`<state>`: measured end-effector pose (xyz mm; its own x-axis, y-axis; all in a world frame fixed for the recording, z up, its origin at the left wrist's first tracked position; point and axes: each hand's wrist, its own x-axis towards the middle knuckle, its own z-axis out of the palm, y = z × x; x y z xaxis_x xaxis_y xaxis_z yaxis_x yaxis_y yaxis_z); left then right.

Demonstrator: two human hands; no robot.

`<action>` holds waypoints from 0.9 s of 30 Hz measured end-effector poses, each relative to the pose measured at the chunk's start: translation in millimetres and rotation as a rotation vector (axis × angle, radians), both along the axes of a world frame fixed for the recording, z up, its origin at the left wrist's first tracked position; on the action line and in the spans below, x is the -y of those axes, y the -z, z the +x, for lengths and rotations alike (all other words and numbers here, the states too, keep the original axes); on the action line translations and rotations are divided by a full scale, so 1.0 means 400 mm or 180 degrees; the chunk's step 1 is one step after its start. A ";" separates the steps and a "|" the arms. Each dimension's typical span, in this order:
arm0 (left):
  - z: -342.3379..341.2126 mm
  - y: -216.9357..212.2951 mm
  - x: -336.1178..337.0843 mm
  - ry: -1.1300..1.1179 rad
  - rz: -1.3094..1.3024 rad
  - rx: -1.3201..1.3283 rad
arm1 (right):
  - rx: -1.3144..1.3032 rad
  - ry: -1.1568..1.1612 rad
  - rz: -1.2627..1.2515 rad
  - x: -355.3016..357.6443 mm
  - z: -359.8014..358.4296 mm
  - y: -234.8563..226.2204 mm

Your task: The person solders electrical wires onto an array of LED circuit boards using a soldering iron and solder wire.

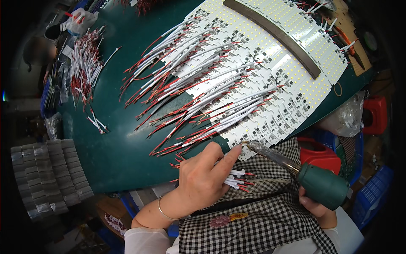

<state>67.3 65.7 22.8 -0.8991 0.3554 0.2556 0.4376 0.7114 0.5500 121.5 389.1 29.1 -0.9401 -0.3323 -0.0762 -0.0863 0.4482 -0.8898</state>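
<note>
My left hand (203, 175) is closed around a bundle of white-sleeved wires (239, 181) with red ends. Its thumb and index finger reach the near corner of a panel of white LED circuit boards (292, 91); whatever they pinch there is hidden. In my right hand (314, 206) is a soldering iron (323, 186) with a thick green handle. The iron's tip meets the board edge right beside my left fingertips. Rows of red-and-white wires (220, 97) stick out leftward from the boards. A curved dark bar (277, 36) lies across the panel.
The boards rest on a green table (114, 156). Loose wires (86, 63) are heaped at the far left, and stacked grey pieces (50, 178) sit at the left edge. Orange-handled pliers (347, 40) lie far right. Red stools (319, 154) and a blue crate (374, 190) stand right.
</note>
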 end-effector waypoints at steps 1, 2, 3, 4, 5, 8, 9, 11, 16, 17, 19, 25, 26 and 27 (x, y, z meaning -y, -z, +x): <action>0.001 0.002 0.001 -0.0009 -0.0016 -0.0028 | -0.0018 -0.0175 0.0268 -0.004 -0.005 -0.008; 0.002 0.002 0.002 -0.0013 -0.0013 -0.0023 | -0.0035 -0.0350 0.0536 -0.009 -0.008 -0.012; 0.002 0.002 0.004 -0.0008 0.0014 -0.0005 | -0.0030 -0.0353 0.0539 -0.022 0.005 -0.005; 0.002 0.002 0.004 -0.0003 0.0034 0.0012 | -0.0480 -0.0746 0.1379 -0.043 0.029 0.009; 0.002 0.002 0.004 -0.0005 0.0032 0.0016 | -0.0935 -0.1137 0.2217 -0.049 0.039 0.015; -0.002 0.001 0.002 0.0030 0.0020 0.0002 | -0.0889 0.0040 0.1410 0.006 0.038 0.012; -0.004 -0.001 0.000 0.0047 0.0024 0.0011 | -0.0879 0.0045 0.1407 -0.014 0.038 0.015; -0.003 -0.003 0.002 0.0028 0.0022 0.0022 | -0.0677 -0.0549 0.1179 -0.066 0.029 0.008; -0.002 -0.006 0.002 0.0050 -0.0029 0.0099 | 0.1569 0.1281 -0.1038 -0.059 0.086 -0.012; -0.002 -0.006 0.002 0.0051 -0.0026 0.0101 | 0.1112 0.0994 -0.0321 -0.079 0.092 -0.004; -0.001 -0.004 0.001 0.0028 -0.0062 0.0014 | 0.0652 0.0704 0.0385 -0.088 0.107 -0.001; -0.012 0.018 0.013 0.0312 0.0391 0.0021 | 0.0932 0.1105 -0.0015 -0.062 0.121 -0.013; -0.015 0.016 0.013 0.0372 0.0368 0.0046 | 0.1013 0.1161 -0.0778 -0.050 0.109 -0.002; -0.018 0.021 0.013 0.0388 0.0368 0.0046 | 0.1081 0.1206 -0.1543 -0.045 0.105 0.004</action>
